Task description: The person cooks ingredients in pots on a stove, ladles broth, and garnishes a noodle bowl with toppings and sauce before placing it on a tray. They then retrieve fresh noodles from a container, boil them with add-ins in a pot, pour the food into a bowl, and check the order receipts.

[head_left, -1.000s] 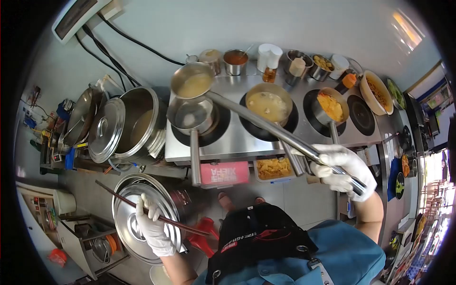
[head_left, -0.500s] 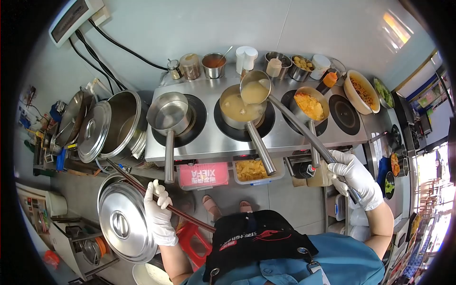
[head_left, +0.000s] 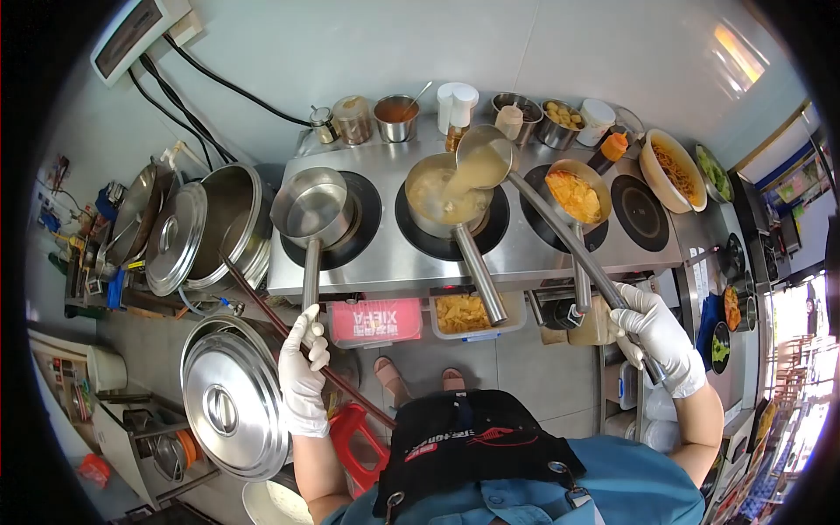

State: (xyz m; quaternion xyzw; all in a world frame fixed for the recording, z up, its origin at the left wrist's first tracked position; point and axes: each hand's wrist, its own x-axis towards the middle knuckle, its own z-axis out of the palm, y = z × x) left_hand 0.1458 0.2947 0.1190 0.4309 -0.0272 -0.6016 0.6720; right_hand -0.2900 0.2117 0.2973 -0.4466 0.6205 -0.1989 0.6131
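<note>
Right hand (head_left: 658, 339) gripping ladle (head_left: 484, 159), pouring broth into middle pot (head_left: 435, 223) on stove (head_left: 385, 276). Left hand (head_left: 304, 372), well apart, holding long brown sticks (head_left: 350, 391) near left pot's handle (head_left: 311, 280).

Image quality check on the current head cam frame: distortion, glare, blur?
Head view: strong fisheye, black rounded corners, cooktop edge bowed; bright glare patch on the wall at upper right; window side at far right blown out with purplish fringing; highlights on the steel lid; liquid pouring from the ladle looks soft.
</note>
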